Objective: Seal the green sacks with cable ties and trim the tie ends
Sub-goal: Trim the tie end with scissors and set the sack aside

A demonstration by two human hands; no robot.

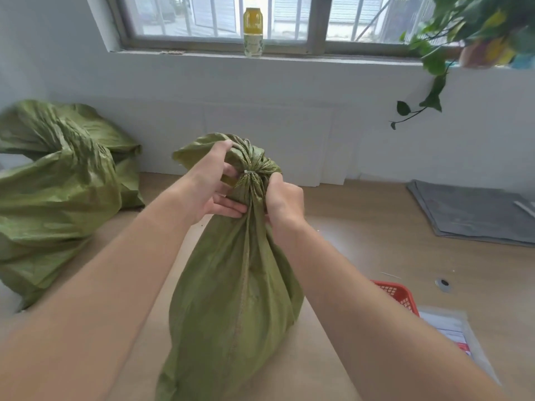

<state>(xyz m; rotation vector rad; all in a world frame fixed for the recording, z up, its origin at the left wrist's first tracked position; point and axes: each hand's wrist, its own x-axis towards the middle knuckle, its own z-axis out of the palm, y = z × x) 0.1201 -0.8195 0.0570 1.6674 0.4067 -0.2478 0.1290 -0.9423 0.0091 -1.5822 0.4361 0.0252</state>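
A filled green sack (231, 290) stands upright on the table in front of me, its mouth gathered into a bunch at the top. A pale cable tie (249, 172) circles the gathered neck. My left hand (208, 183) grips the neck from the left, thumb over the bunched top and fingers curled under the tie. On the right side, just below the tie, my right hand (282, 199) holds the neck with its fingers curled round the fabric. The tie's tail is hidden.
Other green sacks (55, 180) are piled at the left against the wall. A red basket (398, 295) sits behind my right forearm, papers (451, 331) beside it. A grey folded mat (474, 212) lies at the right. A bottle (253, 31) stands on the windowsill; a trailing plant (434, 62) hangs at the upper right.
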